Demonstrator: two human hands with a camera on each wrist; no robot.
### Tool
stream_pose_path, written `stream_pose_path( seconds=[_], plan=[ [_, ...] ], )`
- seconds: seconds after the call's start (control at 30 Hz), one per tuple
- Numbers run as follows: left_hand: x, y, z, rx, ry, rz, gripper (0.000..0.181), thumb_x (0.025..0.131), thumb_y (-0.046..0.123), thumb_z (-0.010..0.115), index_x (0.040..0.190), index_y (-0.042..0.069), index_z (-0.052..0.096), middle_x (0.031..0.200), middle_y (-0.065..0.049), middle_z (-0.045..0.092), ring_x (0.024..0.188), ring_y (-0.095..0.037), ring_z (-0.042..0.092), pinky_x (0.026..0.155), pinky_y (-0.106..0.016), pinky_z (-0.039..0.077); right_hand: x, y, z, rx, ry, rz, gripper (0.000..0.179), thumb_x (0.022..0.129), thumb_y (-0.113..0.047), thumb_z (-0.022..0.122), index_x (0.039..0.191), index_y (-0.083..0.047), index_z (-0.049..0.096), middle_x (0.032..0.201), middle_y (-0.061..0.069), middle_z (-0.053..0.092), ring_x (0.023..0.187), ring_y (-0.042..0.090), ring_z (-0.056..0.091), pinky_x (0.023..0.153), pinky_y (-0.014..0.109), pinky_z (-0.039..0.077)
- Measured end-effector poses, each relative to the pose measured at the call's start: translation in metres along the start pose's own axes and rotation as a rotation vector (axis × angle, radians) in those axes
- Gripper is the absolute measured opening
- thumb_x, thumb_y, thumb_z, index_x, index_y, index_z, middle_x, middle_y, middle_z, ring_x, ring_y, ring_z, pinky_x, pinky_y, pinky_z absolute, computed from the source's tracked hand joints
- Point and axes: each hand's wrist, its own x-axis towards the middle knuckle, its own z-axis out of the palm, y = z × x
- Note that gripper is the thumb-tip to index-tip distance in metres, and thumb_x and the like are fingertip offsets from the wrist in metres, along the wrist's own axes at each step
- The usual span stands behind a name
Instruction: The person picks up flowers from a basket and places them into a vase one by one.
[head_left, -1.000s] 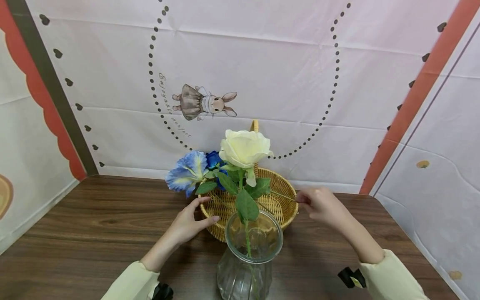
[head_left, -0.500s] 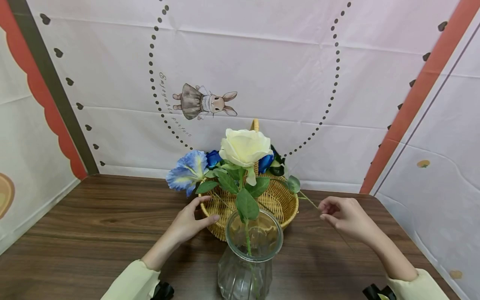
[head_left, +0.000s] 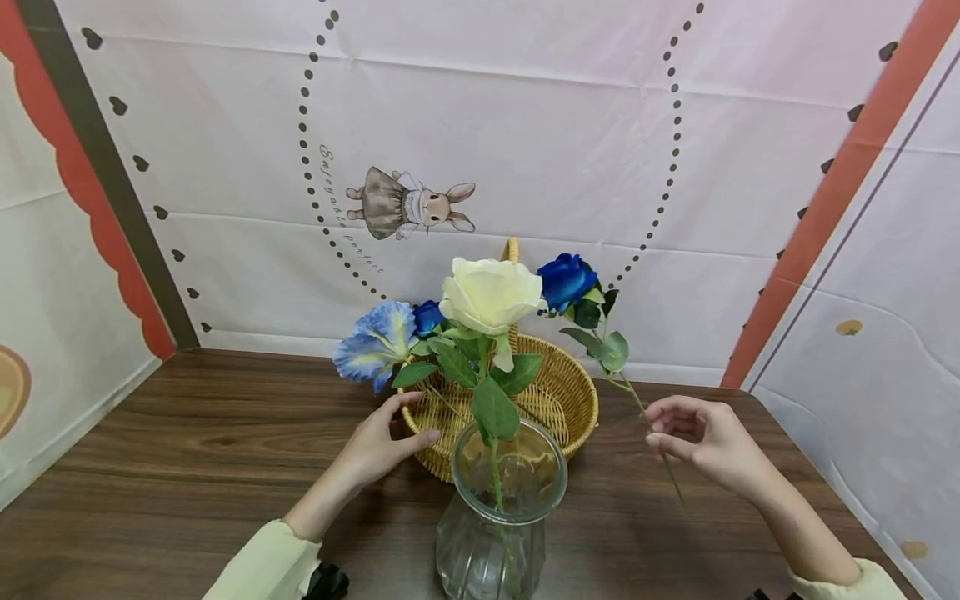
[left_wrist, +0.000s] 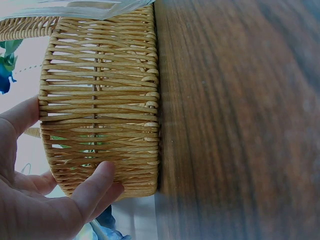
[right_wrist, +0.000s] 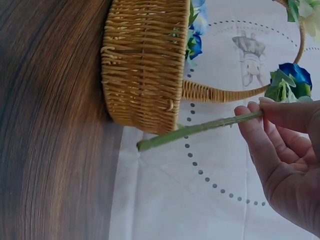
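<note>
My right hand [head_left: 708,437] pinches the thin green stem of a blue rose [head_left: 567,282] between thumb and fingertips. The bloom is up and leans left, above the right side of the wicker basket [head_left: 577,417]; in the right wrist view the cut stem end [right_wrist: 150,144] points away from the hand. My left hand [head_left: 375,446] holds the basket's left side, thumb and fingers spread along its rim and wall [left_wrist: 100,110]. In front of the basket, a white rose [head_left: 491,296] stands in a clear ribbed glass vase [head_left: 491,546].
A blue-and-yellow iris-like flower [head_left: 378,342] and another blue flower [head_left: 427,317] lean over the basket's left rim. The basket's arched handle [head_left: 512,248] rises behind the white rose. A printed cloth [head_left: 585,150] hangs behind the dark wooden table [head_left: 225,467].
The right hand has drawn the blue rose from the basket, moving right, and the rose has swung upright. The left hand has stayed on the basket.
</note>
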Motion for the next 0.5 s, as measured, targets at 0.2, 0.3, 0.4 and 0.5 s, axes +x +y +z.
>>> stream_pose_path(
  seconds=[0.2, 0.3, 0.4, 0.5],
  plan=[
    [0.0, 0.0, 0.0, -0.003, 0.0, -0.003, 0.066, 0.079, 0.04, 0.069, 0.135, 0.016, 0.043, 0.142, -0.019, 0.035, 0.121, -0.043, 0.039, 0.09, -0.058, 0.036, -0.002, -0.004, 0.0, 0.106, 0.014, -0.022, 0.017, 0.081, 0.007, 0.063, 0.096, 0.006, 0.057, 0.071, 0.0, 0.061, 0.059, 0.012, 0.062, 0.051, 0.027, 0.05],
    [0.0, 0.0, 0.0, -0.002, -0.001, -0.005, 0.065, 0.08, 0.038, 0.069, 0.135, 0.016, 0.043, 0.142, -0.019, 0.034, 0.122, -0.042, 0.039, 0.091, -0.058, 0.036, -0.003, -0.007, 0.0, 0.156, 0.021, -0.027, 0.022, 0.081, 0.006, 0.062, 0.1, -0.005, 0.06, 0.071, 0.0, 0.061, 0.059, 0.014, 0.063, 0.051, 0.028, 0.05],
    [0.0, 0.001, 0.0, 0.0, -0.002, -0.01, 0.064, 0.08, 0.037, 0.069, 0.135, 0.016, 0.043, 0.142, -0.018, 0.034, 0.122, -0.042, 0.038, 0.091, -0.058, 0.035, -0.003, -0.013, -0.001, 0.206, 0.033, -0.022, 0.028, 0.082, 0.006, 0.062, 0.101, -0.014, 0.062, 0.072, -0.001, 0.062, 0.061, 0.015, 0.064, 0.052, 0.029, 0.052],
    [0.0, 0.001, 0.0, 0.001, -0.005, -0.015, 0.064, 0.08, 0.037, 0.069, 0.135, 0.016, 0.043, 0.142, -0.018, 0.033, 0.123, -0.042, 0.037, 0.091, -0.058, 0.035, -0.002, -0.021, -0.001, 0.231, 0.053, -0.035, 0.028, 0.082, 0.006, 0.062, 0.099, -0.015, 0.063, 0.071, -0.001, 0.063, 0.061, 0.014, 0.063, 0.052, 0.028, 0.052]
  ],
)
